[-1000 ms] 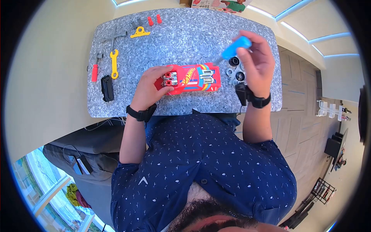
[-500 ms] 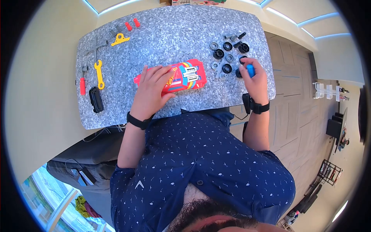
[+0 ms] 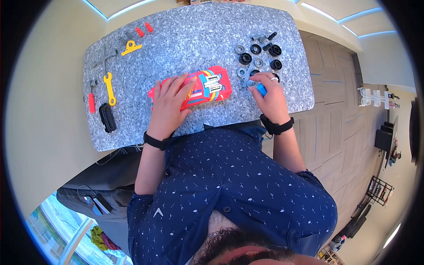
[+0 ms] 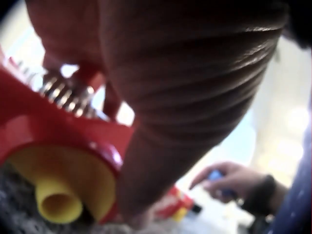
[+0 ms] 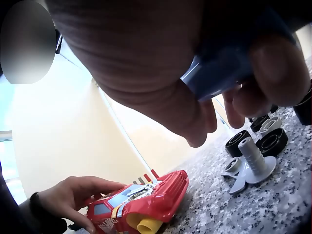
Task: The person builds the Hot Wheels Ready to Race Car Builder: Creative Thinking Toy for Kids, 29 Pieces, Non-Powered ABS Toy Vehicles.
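Note:
The red toy car [image 3: 206, 88] lies on the speckled table, its striped roof up. My left hand [image 3: 167, 106] rests over one end of it, fingers spread across the body; the left wrist view shows a yellow hub [image 4: 59, 202] in its wheel opening. My right hand [image 3: 271, 98] holds a blue-handled tool [image 3: 262, 90] low over the right side of the table. Just beyond those fingers are grey and black parts; in the right wrist view a grey ribbed post on a round base [image 5: 253, 158] stands near black rings [image 5: 272, 142].
Several black wheels [image 3: 275, 64] and grey rings [image 3: 239, 49] are spread at the right. Toward the left lie a yellow wrench [image 3: 110, 89], a red-handled tool [image 3: 92, 103], a black piece [image 3: 107, 118], a yellow piece [image 3: 131, 47] and a grey cross-shaped tool [image 3: 105, 59].
My right hand, with the blue-handled tool, has come down from above the loose parts and moved left to their near side. My left hand has stayed on the car; the head view has shifted.

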Demonstrator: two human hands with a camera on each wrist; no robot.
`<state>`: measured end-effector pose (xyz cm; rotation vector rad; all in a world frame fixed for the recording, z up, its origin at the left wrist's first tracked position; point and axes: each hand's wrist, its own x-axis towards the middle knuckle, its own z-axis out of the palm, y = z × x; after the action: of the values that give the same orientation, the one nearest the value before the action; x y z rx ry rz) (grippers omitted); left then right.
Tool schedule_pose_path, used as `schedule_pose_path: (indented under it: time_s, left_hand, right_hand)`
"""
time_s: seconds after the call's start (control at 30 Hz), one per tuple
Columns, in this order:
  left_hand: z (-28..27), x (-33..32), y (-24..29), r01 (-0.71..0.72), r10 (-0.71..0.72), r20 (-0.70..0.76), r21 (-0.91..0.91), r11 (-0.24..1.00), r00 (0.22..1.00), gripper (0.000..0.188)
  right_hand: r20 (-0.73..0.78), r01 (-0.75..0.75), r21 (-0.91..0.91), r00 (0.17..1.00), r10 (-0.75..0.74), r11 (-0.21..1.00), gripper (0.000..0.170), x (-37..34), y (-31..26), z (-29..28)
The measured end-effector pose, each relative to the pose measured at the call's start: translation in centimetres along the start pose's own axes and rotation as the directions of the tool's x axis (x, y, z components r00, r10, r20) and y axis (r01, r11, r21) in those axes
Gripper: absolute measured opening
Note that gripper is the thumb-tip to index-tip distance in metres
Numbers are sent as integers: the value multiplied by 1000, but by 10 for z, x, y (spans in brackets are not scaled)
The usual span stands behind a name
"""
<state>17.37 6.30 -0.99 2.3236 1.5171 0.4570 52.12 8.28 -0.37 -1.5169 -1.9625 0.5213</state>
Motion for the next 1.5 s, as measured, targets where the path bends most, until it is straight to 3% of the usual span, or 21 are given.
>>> schedule_pose_path:
  time_s: [0.07, 0.2, 0.4, 0.47, 0.6, 0.8, 0.93, 1.03, 1.17, 1.2, 1.33, 1.4, 1.5]
  left_hand:
    - [-1, -1, -1, -4, 4, 1, -8, 1000, 1000, 103]
    - [-6, -2, -6, -21, 21, 19, 14, 1000, 1000, 98]
    - [-1, -9, -14, 18, 5, -73, 308, 951, 997, 89]
    - [0, -6, 1, -25, 40, -45, 294, 955, 998, 84]
    - [26, -3, 23, -71, 99, -72, 320, 945, 992, 68]
    - [31, 17, 16, -75, 104, -76, 312, 947, 992, 56]
    - [22, 29, 12, -89, 98, -9, 329, 940, 995, 61]
    - [0, 35, 12, -119, 133, -50, 228, 966, 990, 71]
    - [-38, 40, 10, -214, 174, -300, -107, 971, 938, 76]
    - [-45, 41, 12, -203, 128, -284, -250, 947, 950, 77]
    - [-55, 32, 12, -115, 35, -127, -700, 705, 991, 83]
    - [-32, 26, 4, -106, 16, -115, -844, 526, 993, 87]
    - [-20, 17, 4, -31, 14, -29, -966, 255, 999, 80]
  right_hand:
    - [14, 45, -20, 999, -45, 999, 31, 1, 2, 7]
    - [5, -14, -237, 1000, 15, 971, 38, 8, -4, 20]
    - [156, -22, -438, 983, 101, 898, 42, 36, -14, 30]
    - [211, 8, -490, 971, 110, 872, 42, 44, -6, 34]
    - [231, 129, -518, 973, -6, 846, 23, 50, 2, 42]
    - [237, 239, -433, 960, -146, 869, 25, 48, -4, 45]
    - [148, 337, -77, 935, -323, 938, 35, 47, -26, 31]
    - [39, 434, 33, 900, -435, 900, 38, 49, -35, 26]
    - [-93, 541, 108, 841, -533, 834, 39, 53, -58, 10]
    - [-110, 564, 127, 826, -553, 816, 40, 56, -62, 6]
    - [-229, 681, 27, 716, -659, 731, 35, 69, -81, 2]
    - [-236, 723, -92, 652, -721, 684, 33, 76, -87, 1]
    - [-240, 753, -19, 635, -734, 658, 26, 82, -98, 4]
